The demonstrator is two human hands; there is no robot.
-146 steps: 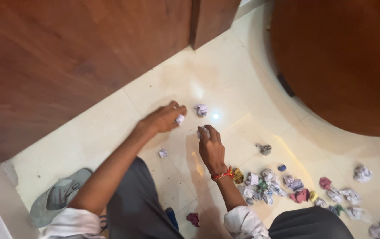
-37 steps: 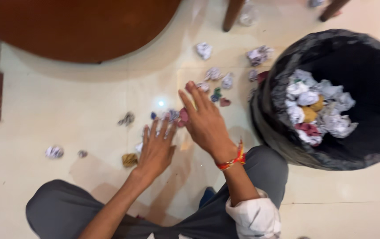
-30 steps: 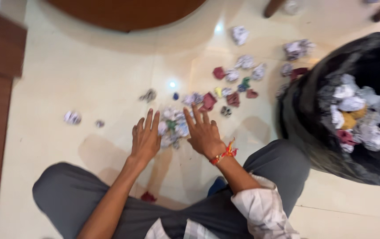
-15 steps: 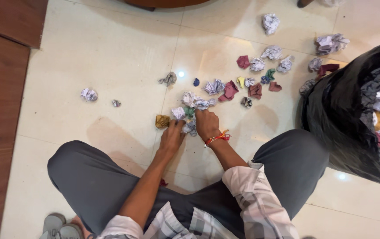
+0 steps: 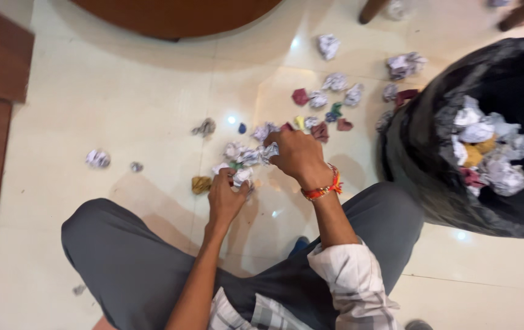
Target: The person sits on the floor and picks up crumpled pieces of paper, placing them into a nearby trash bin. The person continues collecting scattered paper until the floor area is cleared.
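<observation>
Both fists overfull: right hand (image 5: 298,156) clenched on crumpled paper balls (image 5: 251,156), left hand (image 5: 225,195) likewise. Loose wads could drop short of black-lined bin (image 5: 421,165) at right.

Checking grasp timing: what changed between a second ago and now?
Both hands went from flat and open over the floor to closed on crumpled paper: the left hand grips a white ball, and the right hand has lifted, clutching a wad. The ochre ball, the scattered paper and the black-lined bin with its paper are unchanged.
</observation>
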